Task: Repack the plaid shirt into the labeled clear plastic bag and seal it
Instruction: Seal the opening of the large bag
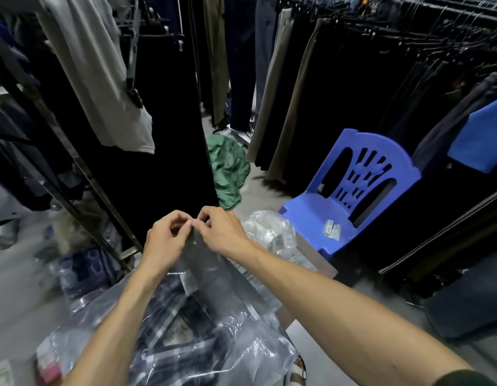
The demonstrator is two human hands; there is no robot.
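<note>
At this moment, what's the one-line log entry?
stage: sealing | left hand + right hand: pinching far edge of clear plastic bag | plaid shirt: inside bag | seal: cannot tell

Our two hands meet at the far end of the clear plastic bag (214, 338), the left hand (165, 240) just left of the right hand (225, 232), fingers (186, 227) touching. The plaid shirt (186, 310) lies inside the bag, in front of us. A chair (350, 196) stands to the right, with small tags (331, 230) on its seat. Between bag and chair lies a heap of empty bags (272, 232). Racks of hanging trousers (367, 93) stand behind and on both sides. A crumpled garment (228, 171) lies on the floor (269, 190) beyond our hands.
</note>
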